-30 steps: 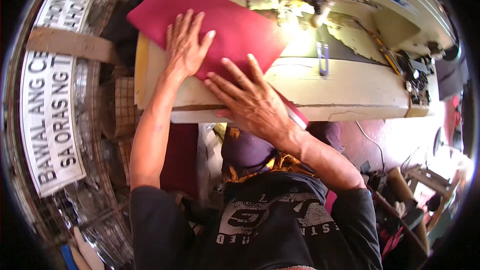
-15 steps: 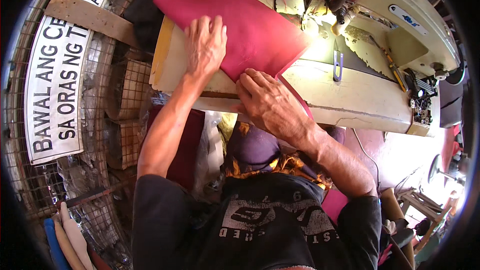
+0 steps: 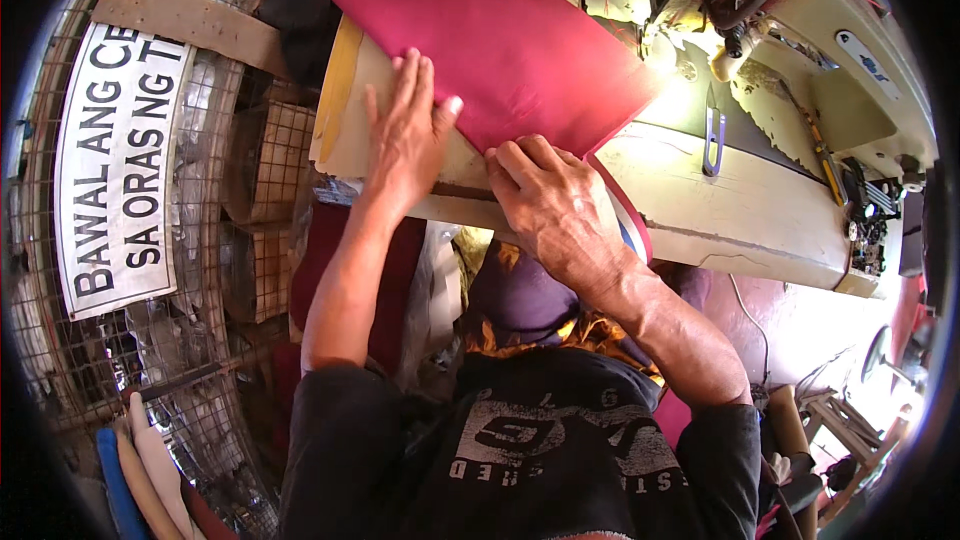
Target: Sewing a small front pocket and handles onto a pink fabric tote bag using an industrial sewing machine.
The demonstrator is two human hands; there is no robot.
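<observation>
Two bare hands are at the flat, deep-pink fabric panel [image 3: 500, 45]: the right hand [image 3: 560, 208] has its fingers curled close together at the near corner, though whether they pinch or press I cannot tell; the left hand [image 3: 405, 140] is spread along the left side. From both, the panel reaches away across the pale sewing table [image 3: 690, 180], its long axis slanting from the table's left edge toward the cream sewing machine [image 3: 905, 60]. The right hand is nearer the machine-side end.
</observation>
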